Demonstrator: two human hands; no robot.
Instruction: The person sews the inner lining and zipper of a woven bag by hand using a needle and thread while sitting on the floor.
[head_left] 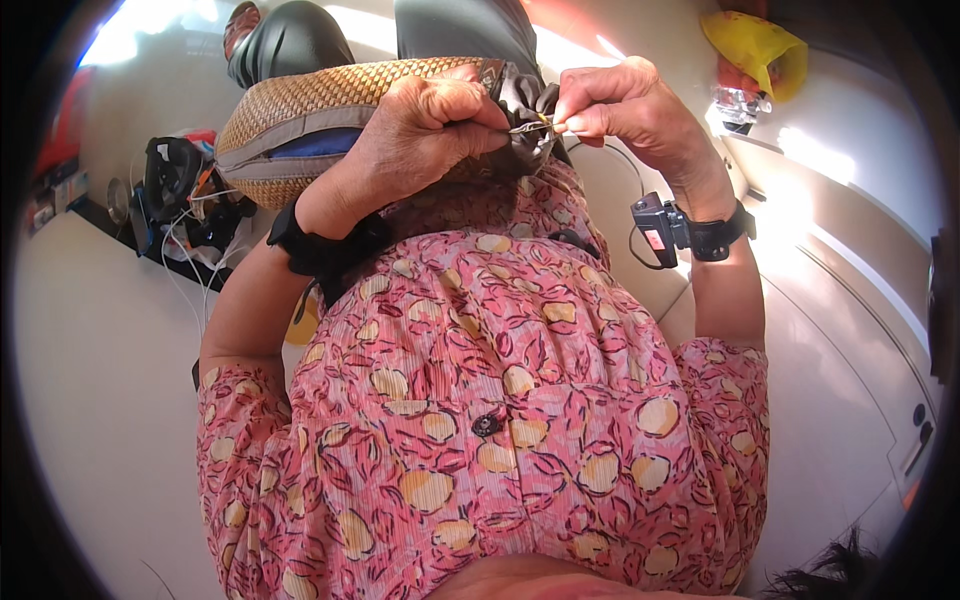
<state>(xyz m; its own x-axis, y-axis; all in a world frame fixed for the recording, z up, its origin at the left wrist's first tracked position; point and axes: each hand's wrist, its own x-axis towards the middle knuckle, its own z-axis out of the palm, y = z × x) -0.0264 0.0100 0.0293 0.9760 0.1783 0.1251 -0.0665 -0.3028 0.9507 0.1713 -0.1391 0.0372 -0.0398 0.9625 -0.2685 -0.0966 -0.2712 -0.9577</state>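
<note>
Across my lap lies a tan woven cushion (300,95) with grey trim; a gap in its side shows blue cloth (318,143). Gathered dark brown shiny cloth (528,95) bunches at its right end. My left hand (425,120) is closed in a pinch at that gathered cloth, its forearm resting along the cushion. Opposite it, my right hand (625,105) pinches something thin and small at the cloth's edge. A thin, light-coloured sliver shows between the two sets of fingertips, too small to name.
Left of the cushion, a black bag-like item (172,175) sits among white cables (185,245). At the upper right lies a yellow plastic bag (765,50) beside a shiny clear container (738,108). A pale cabinet panel (820,330) runs along the right. Black straps circle both wrists.
</note>
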